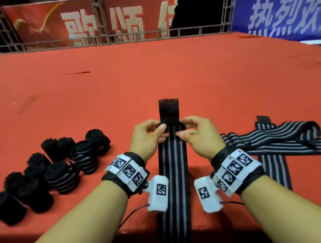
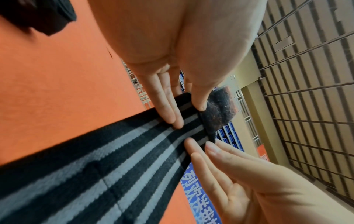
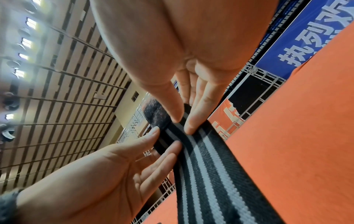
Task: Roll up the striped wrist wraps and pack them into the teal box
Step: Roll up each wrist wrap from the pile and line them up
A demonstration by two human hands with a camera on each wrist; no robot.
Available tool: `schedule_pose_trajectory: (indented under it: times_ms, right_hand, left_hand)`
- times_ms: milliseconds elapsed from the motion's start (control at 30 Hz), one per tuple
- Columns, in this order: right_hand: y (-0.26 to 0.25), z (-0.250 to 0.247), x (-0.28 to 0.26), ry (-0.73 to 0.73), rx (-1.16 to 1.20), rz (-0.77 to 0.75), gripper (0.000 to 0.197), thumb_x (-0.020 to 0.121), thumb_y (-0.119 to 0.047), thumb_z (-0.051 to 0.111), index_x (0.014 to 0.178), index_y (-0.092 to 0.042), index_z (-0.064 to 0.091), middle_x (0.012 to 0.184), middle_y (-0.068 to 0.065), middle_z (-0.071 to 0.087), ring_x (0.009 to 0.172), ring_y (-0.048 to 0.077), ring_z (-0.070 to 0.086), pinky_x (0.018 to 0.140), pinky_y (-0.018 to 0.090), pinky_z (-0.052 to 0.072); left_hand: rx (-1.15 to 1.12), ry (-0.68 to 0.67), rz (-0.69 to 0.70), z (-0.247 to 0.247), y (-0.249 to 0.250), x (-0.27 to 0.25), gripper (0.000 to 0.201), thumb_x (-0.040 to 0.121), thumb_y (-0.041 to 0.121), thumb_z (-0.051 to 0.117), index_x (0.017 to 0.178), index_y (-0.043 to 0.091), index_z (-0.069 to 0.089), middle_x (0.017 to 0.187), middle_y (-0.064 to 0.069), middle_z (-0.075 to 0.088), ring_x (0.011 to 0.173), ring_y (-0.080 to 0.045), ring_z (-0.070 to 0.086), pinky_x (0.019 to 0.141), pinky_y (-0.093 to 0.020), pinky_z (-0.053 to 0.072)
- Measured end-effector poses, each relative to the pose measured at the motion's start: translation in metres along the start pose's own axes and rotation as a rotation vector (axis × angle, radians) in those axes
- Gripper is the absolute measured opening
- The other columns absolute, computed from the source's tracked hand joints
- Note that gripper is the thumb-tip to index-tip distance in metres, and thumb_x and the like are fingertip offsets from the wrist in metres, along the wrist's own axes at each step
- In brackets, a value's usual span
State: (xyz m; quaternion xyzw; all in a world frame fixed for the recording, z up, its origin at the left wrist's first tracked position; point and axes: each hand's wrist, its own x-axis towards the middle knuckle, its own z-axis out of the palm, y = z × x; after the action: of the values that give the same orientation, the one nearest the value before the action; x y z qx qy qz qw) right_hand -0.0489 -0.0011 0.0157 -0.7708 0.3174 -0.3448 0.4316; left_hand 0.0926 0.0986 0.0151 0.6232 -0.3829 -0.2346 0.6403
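Hands (image 1: pixel 147 136) (image 1: pixel 198 135) pinch striped wrap's (image 1: pixel 173 169) side edges.

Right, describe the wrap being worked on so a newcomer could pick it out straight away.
On the red cloth-covered table, look between the cluster of rolled black wraps at the left and the loose heap of striped wraps at the right. The black-and-grey striped wrist wrap runs straight down the middle, off the near edge. Only it is pinched by the left hand and right hand, below its fuzzy black end.
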Motion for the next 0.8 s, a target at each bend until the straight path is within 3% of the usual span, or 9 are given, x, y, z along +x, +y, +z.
schedule_pose_trajectory:
  times_ms: [167, 333, 433, 467, 533, 600, 700, 800]
  right_hand:
    - [0.037, 0.015, 0.035, -0.050, 0.068, 0.103, 0.045, 0.086, 0.003, 0.069, 0.127, -0.013, 0.061, 0.119, 0.004, 0.069, 0.100, 0.012, 0.072, 0.093, 0.041, 0.059]
    - [0.067, 0.030, 0.062, -0.126, 0.066, 0.182, 0.057, 0.085, 0.009, 0.065, 0.139, -0.005, 0.051, 0.132, 0.006, 0.063, 0.116, 0.016, 0.066, 0.100, 0.039, 0.054]
    - [0.083, 0.035, 0.071, -0.214, 0.019, 0.250, 0.075, 0.087, 0.007, 0.067, 0.152, -0.006, 0.032, 0.152, 0.006, 0.045, 0.135, 0.020, 0.052, 0.109, 0.040, 0.048]
    - [0.087, 0.036, 0.071, -0.241, -0.018, 0.264, 0.078, 0.087, 0.004, 0.068, 0.154, -0.007, 0.028, 0.154, 0.007, 0.043, 0.138, 0.020, 0.049, 0.110, 0.041, 0.046]
    - [0.095, 0.036, 0.070, -0.273, -0.078, 0.290, 0.079, 0.087, 0.000, 0.070, 0.154, -0.008, 0.028, 0.154, 0.009, 0.044, 0.139, 0.021, 0.048, 0.111, 0.042, 0.044]
    - [0.102, 0.033, 0.066, -0.266, -0.090, 0.322, 0.076, 0.087, -0.003, 0.071, 0.152, -0.007, 0.032, 0.154, 0.010, 0.044, 0.138, 0.021, 0.049, 0.112, 0.042, 0.044]
    - [0.108, 0.018, 0.060, -0.145, -0.168, 0.336, 0.058, 0.087, -0.012, 0.074, 0.140, -0.012, 0.051, 0.140, 0.007, 0.058, 0.123, 0.019, 0.060, 0.106, 0.040, 0.049]
    - [0.111, -0.013, 0.056, 0.098, -0.294, 0.356, 0.036, 0.086, -0.022, 0.075, 0.121, -0.019, 0.065, 0.112, 0.007, 0.070, 0.104, 0.022, 0.066, 0.099, 0.037, 0.049]
  left_hand:
    - [-0.011, 0.004, -0.074, 0.017, -0.040, 0.045, 0.020, 0.100, 0.007, 0.059, 0.084, 0.015, 0.068, 0.087, -0.006, 0.073, 0.077, -0.015, 0.074, 0.071, -0.022, 0.058]
    - [-0.012, 0.031, -0.142, 0.031, -0.076, 0.080, 0.021, 0.099, 0.003, 0.058, 0.084, 0.015, 0.066, 0.088, -0.006, 0.068, 0.076, -0.013, 0.070, 0.073, -0.021, 0.058]
    - [0.052, 0.028, -0.261, 0.038, -0.101, 0.092, 0.009, 0.096, 0.007, 0.064, 0.098, 0.015, 0.065, 0.109, -0.010, 0.063, 0.088, -0.018, 0.069, 0.089, -0.037, 0.059]
    - [0.101, 0.006, -0.307, 0.039, -0.108, 0.094, 0.019, 0.094, 0.011, 0.068, 0.111, 0.015, 0.063, 0.121, -0.012, 0.060, 0.098, -0.021, 0.067, 0.096, -0.044, 0.056]
    - [0.217, -0.053, -0.358, 0.042, -0.121, 0.097, 0.054, 0.091, 0.019, 0.074, 0.138, 0.015, 0.049, 0.140, -0.012, 0.052, 0.121, -0.026, 0.058, 0.107, -0.049, 0.048]
    - [0.306, -0.076, -0.342, 0.047, -0.121, 0.095, 0.067, 0.090, 0.020, 0.074, 0.148, 0.013, 0.040, 0.143, -0.010, 0.048, 0.126, -0.023, 0.053, 0.110, -0.042, 0.043]
    - [0.329, -0.089, -0.271, 0.057, -0.115, 0.095, 0.058, 0.089, 0.016, 0.074, 0.140, 0.015, 0.047, 0.140, -0.005, 0.047, 0.109, -0.014, 0.060, 0.099, -0.031, 0.047]
    - [0.324, -0.127, -0.182, 0.081, -0.106, 0.094, 0.036, 0.086, 0.015, 0.076, 0.114, 0.027, 0.058, 0.128, -0.007, 0.060, 0.096, -0.016, 0.067, 0.094, -0.037, 0.054]
